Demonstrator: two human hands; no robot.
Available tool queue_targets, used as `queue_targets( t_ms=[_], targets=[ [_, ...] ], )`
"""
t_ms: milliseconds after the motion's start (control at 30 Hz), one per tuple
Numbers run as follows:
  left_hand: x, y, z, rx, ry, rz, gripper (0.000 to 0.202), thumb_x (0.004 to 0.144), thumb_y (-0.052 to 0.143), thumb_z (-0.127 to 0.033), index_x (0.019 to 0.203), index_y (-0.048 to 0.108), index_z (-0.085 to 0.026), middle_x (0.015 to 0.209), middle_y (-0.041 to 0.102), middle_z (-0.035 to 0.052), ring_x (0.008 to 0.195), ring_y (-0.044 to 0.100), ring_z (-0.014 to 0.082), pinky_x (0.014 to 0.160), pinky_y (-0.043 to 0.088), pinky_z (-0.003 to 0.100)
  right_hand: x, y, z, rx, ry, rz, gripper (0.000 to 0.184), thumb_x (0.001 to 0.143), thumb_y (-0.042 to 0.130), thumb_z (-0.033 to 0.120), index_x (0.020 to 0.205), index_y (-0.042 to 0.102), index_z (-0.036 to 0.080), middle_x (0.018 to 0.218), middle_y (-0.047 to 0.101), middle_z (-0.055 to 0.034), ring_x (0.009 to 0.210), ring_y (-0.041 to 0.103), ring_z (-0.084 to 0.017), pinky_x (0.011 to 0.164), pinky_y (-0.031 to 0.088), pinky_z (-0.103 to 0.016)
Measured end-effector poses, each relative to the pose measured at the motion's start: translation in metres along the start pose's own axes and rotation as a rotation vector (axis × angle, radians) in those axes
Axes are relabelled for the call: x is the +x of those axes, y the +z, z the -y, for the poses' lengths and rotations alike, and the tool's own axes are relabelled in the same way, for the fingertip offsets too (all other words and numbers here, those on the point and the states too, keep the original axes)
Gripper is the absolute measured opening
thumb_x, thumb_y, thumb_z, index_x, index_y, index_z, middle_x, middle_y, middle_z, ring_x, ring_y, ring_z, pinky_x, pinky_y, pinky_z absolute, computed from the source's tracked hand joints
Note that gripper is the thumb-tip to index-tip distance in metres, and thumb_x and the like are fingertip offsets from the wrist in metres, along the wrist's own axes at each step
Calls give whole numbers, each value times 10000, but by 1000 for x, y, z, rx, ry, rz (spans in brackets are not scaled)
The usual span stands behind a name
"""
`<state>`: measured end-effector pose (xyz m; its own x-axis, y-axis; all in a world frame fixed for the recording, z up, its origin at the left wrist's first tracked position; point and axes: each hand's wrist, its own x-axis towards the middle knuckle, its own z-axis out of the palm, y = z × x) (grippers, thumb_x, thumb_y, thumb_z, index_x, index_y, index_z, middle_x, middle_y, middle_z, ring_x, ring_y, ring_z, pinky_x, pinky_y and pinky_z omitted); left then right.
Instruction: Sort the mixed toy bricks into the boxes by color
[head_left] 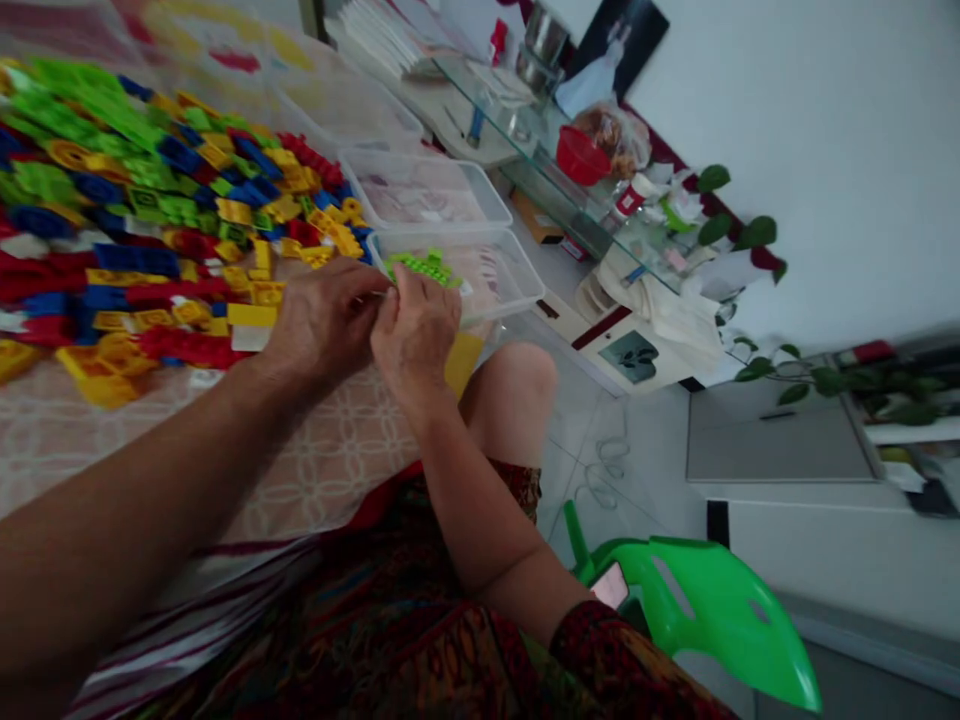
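My left hand (326, 310) and my right hand (420, 330) meet at the near edge of a clear plastic tray (531, 290). Both sets of fingers are closed and pinched together, thumb against fingertips. Whatever small thing lies between them is hidden by the fingers. Just beyond my right hand, lime-green building blocks (426, 265) show at the left end of that tray. To the left of my left hand spreads a big pile of toy building blocks (180, 190) in red, blue, yellow and green. A yellow block (252, 315) lies close beside my left wrist.
A second clear tray (491, 195) sits behind the first, on a patterned cloth (322, 450). Beyond stands a glass shelf (517, 140) with a red bowl (581, 155) and clutter. On the right are a green plastic chair (720, 600) and a phone (611, 585).
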<state>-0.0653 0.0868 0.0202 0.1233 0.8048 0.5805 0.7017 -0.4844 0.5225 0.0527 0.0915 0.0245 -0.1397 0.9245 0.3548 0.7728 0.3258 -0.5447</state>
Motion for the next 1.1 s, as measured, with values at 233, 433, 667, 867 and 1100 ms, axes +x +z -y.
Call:
queue_targets(
  t_ms=[233, 433, 667, 867, 1100],
  targets=[
    [0, 0, -1, 60, 2, -24, 329, 966, 494, -375, 963, 695, -115, 881, 639, 22, 813, 502, 94, 836, 461, 254, 0, -9, 16, -103, 56, -12, 342, 1020, 525, 200, 1361, 493, 192, 1302, 634, -31, 1316, 473, -194, 1243, 206, -496],
    [-1, 0, -2, 103, -7, -12, 329, 923, 484, -259, 1016, 732, -63, 937, 674, 47, 881, 553, 101, 896, 479, 311, -3, -13, 12, -86, 112, -1, 337, 1053, 466, 204, 1384, 464, 140, 1335, 597, -51, 1350, 446, -205, 1242, 199, -497],
    [-1, -2, -8, 109, -28, 9, 371, 937, 456, -275, 1055, 727, -49, 940, 673, 45, 911, 565, 98, 935, 468, 338, -7, -19, 13, -135, 122, 21, 366, 1035, 504, 197, 1391, 462, 128, 1331, 607, -66, 1341, 454, -217, 1240, 196, -502],
    [0, 0, -3, 97, 7, -19, 387, 944, 503, -394, 1006, 725, -84, 862, 629, 13, 842, 540, 105, 874, 468, 319, -9, -16, 19, -155, 97, 16, 339, 1028, 527, 222, 1363, 500, 176, 1343, 604, -24, 1332, 464, -194, 1238, 235, -445],
    [1, -7, -11, 83, -63, 40, 446, 963, 476, -517, 705, 529, -157, 709, 470, -9, 710, 411, 98, 758, 427, 257, -9, -9, 29, -6, 23, -18, 314, 989, 508, 129, 1296, 542, 186, 1345, 594, -38, 1323, 467, -202, 1228, 266, -463]
  ],
)
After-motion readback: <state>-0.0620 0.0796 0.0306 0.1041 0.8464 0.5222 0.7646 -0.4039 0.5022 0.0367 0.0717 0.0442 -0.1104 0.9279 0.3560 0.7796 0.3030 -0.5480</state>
